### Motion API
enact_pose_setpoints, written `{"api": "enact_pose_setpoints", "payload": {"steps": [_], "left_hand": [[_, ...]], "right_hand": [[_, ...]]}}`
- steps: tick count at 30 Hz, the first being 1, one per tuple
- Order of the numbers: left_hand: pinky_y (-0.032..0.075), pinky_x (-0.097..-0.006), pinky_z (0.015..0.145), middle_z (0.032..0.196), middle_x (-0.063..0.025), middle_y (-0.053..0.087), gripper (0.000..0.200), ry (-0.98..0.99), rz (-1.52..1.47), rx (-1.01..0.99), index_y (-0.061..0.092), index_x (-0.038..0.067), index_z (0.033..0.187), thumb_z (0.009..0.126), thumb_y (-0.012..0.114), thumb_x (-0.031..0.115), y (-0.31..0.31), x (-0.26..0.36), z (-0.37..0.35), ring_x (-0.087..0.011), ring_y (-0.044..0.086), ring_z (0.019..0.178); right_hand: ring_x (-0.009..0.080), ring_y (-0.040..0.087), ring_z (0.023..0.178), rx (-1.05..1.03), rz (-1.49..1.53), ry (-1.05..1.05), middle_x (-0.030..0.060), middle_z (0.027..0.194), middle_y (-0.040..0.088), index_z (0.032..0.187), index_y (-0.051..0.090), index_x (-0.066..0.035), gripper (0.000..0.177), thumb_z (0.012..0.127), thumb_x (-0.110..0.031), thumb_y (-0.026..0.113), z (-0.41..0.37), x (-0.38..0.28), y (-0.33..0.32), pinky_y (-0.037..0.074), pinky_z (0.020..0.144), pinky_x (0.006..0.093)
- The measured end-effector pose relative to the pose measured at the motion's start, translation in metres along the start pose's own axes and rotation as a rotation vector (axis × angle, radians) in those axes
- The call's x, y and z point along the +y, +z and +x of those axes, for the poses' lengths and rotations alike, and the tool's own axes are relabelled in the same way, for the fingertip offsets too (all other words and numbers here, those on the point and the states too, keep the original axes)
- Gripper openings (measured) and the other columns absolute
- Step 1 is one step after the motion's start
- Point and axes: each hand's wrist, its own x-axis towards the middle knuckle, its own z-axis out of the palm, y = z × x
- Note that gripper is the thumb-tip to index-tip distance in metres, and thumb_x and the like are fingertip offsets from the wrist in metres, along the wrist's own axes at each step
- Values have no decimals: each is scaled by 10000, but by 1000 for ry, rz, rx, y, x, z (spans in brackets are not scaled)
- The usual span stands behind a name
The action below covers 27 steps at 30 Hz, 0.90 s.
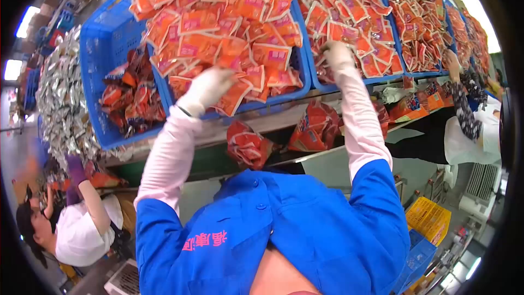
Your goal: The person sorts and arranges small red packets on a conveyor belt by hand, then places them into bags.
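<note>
My left hand [212,88], in a white glove, rests at the front of a heap of orange-red sachets [218,22] in a blue crate [281,98]. Its fingers bend over the sachets near the crate's front edge, and what they grip is blurred. Gloved in white too, my right hand [338,56] is over the front part of the neighbouring crate, among similar sachets [355,11]. Its fingertips point down and partly disappear against the packets. Below the crates, larger red bags [248,145] lie on a green conveyor belt [210,159].
At the left, a blue crate [90,87] holds a few dark red bags [131,95], beside a pile of silver packets [61,87]. A co-worker [87,224] is at the lower left, another [472,136] at the right. Yellow [428,219] and blue crates [417,257] stand lower right.
</note>
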Motion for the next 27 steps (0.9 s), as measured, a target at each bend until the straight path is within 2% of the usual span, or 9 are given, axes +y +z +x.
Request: {"api": "enact_pose_setpoints", "payload": {"steps": [9,13,16,17,21,22,23,24,27], "left_hand": [[501,-243,945,1210,-79,701,319,-211,-845,416,626,-37,1327,1049,567,107,-87,43,-93,-106,633,1064],[533,-259,757,1041,-18,700,268,-209,-848,511,671,37,1226,969,597,44,-40,93,-176,-70,623,915],[484,-326,899,1020,-98,712,298,-327,-261,394,653,33,1154,872,729,91,20,85,-194,-184,664,854],[484,-392,956,1041,-128,709,319,-309,98,266,649,45,1143,862,765,142,30,78,-195,-240,689,887],[372,-602,1071,1242,-185,672,573,-106,244,185,607,37,1262,864,766,418,22,64,-232,-327,617,1217],[344,-632,1091,1326,-196,635,757,-109,212,118,597,37,1313,791,785,551,20,61,-243,-339,546,1331],[344,-632,1091,1326,-196,635,757,-117,215,120,597,37,1313,791,785,551,18,61,-250,-339,546,1331],[353,-608,1092,1346,-191,622,791,-136,214,103,607,34,1299,741,809,558,16,63,-255,-338,544,1326],[349,-585,1122,1309,-163,645,885,-198,182,24,634,32,1263,610,863,584,6,59,-266,-330,562,1296]], "right_hand": [[375,703,1069,67,-93,-14,228,1077,736,1293,694,-150,446,865,-269,653,3,-10,33,534,960,464],[407,700,951,246,13,-150,236,978,726,1078,739,-72,325,873,-310,657,-2,15,7,534,900,475],[337,632,702,588,190,-415,205,792,649,864,635,-1,292,892,-289,673,-3,-5,9,490,715,459],[201,632,674,454,469,-79,136,831,687,901,686,-29,209,917,-237,677,-25,-40,-8,474,627,409],[133,652,745,228,1353,-361,-14,875,673,1069,730,-74,177,931,-160,659,-112,-184,-25,520,576,271],[131,679,789,-8,1332,-278,-12,863,659,1094,713,-64,203,914,-107,631,-139,-223,-23,548,585,262],[134,697,812,-8,1056,-714,-5,842,663,1114,705,-69,239,891,-80,619,-136,-241,14,543,557,286],[185,665,783,-369,732,-468,83,886,667,939,705,-47,163,791,-41,636,-186,-300,-6,548,715,357],[266,671,775,-793,373,-996,135,872,693,951,694,-47,154,808,-84,653,-214,-344,78,544,738,389]]}}
